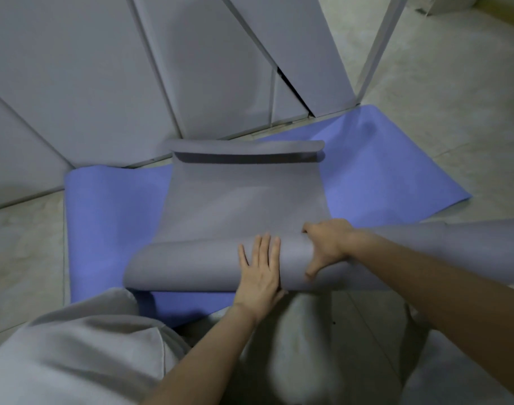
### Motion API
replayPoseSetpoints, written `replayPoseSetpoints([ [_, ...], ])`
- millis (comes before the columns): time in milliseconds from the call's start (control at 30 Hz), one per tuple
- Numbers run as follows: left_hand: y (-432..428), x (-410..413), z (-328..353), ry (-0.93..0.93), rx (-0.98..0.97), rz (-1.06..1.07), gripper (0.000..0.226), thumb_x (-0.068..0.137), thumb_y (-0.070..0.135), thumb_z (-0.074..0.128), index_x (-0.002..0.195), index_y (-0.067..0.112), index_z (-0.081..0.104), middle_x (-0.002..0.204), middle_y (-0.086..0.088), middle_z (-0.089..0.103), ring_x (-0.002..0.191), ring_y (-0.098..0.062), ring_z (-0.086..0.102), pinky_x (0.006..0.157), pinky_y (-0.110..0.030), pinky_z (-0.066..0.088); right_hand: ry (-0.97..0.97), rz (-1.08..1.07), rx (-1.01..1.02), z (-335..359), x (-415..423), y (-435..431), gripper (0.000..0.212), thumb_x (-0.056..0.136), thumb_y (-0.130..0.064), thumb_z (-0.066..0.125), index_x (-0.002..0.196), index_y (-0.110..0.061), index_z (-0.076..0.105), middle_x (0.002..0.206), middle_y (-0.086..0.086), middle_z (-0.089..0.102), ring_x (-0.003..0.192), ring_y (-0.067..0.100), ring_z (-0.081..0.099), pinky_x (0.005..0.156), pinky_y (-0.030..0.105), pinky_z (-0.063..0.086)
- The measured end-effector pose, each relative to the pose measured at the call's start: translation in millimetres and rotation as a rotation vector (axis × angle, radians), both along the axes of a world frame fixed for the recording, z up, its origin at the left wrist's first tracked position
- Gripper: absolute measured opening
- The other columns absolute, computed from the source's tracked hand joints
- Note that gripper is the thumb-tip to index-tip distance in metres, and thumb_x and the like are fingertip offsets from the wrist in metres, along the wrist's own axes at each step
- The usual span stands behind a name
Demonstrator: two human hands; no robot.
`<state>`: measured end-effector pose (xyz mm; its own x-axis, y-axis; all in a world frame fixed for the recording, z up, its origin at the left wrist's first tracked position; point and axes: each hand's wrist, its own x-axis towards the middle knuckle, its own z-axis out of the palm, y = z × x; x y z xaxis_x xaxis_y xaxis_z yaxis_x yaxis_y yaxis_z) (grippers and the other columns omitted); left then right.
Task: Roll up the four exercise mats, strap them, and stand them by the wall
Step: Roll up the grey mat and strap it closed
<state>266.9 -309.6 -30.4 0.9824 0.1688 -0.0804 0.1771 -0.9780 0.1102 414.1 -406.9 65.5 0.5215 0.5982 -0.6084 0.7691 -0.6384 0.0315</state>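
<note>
In the middle of the frame a grey mat [235, 200] lies across a blue mat [103, 229] on the pale floor [440, 112], its near end wound into a thick roll and its far end curled up by the grey wall panels [74, 83] at the top. The left hand [260, 270] presses flat on the roll with straight, slightly spread fingers. Just to its right, the right hand [327, 247] grips the roll, fingers curled over the far side and thumb on the near side.

Pale tiled floor [443, 83], blue mat [103, 229] flat directly on it, part-rolled grey mat [235, 194] on top of blue.
</note>
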Motion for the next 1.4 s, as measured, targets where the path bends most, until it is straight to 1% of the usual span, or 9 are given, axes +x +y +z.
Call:
replayPoseSetpoints([
  [200,18,11,-3,-0.179,-0.056,-0.143,0.111,0.036,0.056,0.08,0.128,0.008,0.04,0.115,-0.011,0.059,0.104,-0.029,0.055,0.083,-0.049,0.048,0.143,-0.115,-0.057,5,6,-2,0.097,0.055,-0.063,0.077,0.132,-0.022,0.036,0.126,0.003,0.055,0.11,0.026,0.054,0.093,0.035,0.046],
  [300,28,19,5,-0.105,-0.081,-0.169,0.103,0.04,0.056,0.08,0.125,0.011,0.043,0.113,-0.007,0.058,0.098,-0.028,0.059,0.077,-0.042,0.045,0.192,-0.148,-0.042,6,7,-4,0.095,0.058,-0.064,0.075,0.132,-0.021,0.035,0.126,0.003,0.055,0.109,0.025,0.055,0.093,0.036,0.046],
  [467,34,39,19,0.031,-0.123,-0.204,0.091,0.064,0.053,0.073,0.139,0.019,0.034,0.131,0.001,0.045,0.118,-0.021,0.044,0.089,-0.036,0.031,-0.064,-0.015,0.066,1,-8,-20,0.099,0.066,-0.066,0.069,0.14,-0.014,0.028,0.127,0.007,0.053,0.114,0.028,0.053,0.09,0.034,0.041],
  [567,35,52,24,0.092,-0.138,-0.277,0.089,0.065,0.052,0.075,0.137,0.019,0.034,0.13,-0.001,0.046,0.117,-0.022,0.045,0.087,-0.036,0.034,-0.315,0.092,0.148,-18,-29,-38,0.114,0.032,-0.07,0.076,0.123,-0.006,0.049,0.091,0.013,0.061,0.077,0.029,0.06,0.068,0.033,0.047],
  [633,34,58,25,0.14,-0.137,-0.309,0.087,0.066,0.051,0.076,0.135,0.019,0.035,0.129,-0.002,0.047,0.116,-0.022,0.045,0.087,-0.037,0.035,-0.327,0.033,0.225,-37,-36,-49,0.122,0.013,-0.064,0.077,0.115,-0.004,0.048,0.072,0.013,0.059,0.059,0.028,0.056,0.057,0.033,0.047],
  [833,30,47,15,0.159,-0.153,-0.312,0.091,0.069,0.052,0.073,0.142,0.02,0.029,0.139,0.0,0.041,0.125,-0.02,0.039,0.098,-0.037,0.03,-0.249,0.03,0.218,-46,-38,-50,0.108,0.009,-0.059,0.08,0.098,0.002,0.068,0.061,0.01,0.058,0.045,0.025,0.054,0.044,0.025,0.037],
  [1000,33,12,4,0.099,-0.249,-0.205,0.094,0.073,0.044,0.07,0.149,0.019,0.019,0.152,0.001,0.025,0.14,-0.015,0.022,0.114,-0.037,0.015,-0.109,0.099,0.013,-21,-37,-29,0.095,0.071,-0.052,0.072,0.141,-0.006,0.025,0.124,0.01,0.055,0.11,0.025,0.057,0.078,0.028,0.039],
  [1300,3,-9,-3,0.157,-0.173,-0.049,0.102,0.079,0.043,0.06,0.151,0.007,-0.002,0.158,-0.011,0.005,0.146,-0.028,0.001,0.117,-0.053,-0.001,0.036,-0.006,-0.09,-22,-21,-22,0.096,0.066,-0.059,0.075,0.135,-0.013,0.028,0.132,0.008,0.051,0.119,0.026,0.052,0.092,0.033,0.041],
  [1400,0,-7,-2,0.18,-0.041,-0.075,0.125,0.053,0.061,0.076,0.145,-0.002,0.018,0.146,-0.022,0.037,0.137,-0.037,0.034,0.104,-0.065,0.025,0.093,-0.043,-0.094,-22,-14,-20,0.096,0.065,-0.058,0.076,0.135,-0.014,0.03,0.134,0.008,0.049,0.12,0.026,0.05,0.092,0.033,0.041],
])
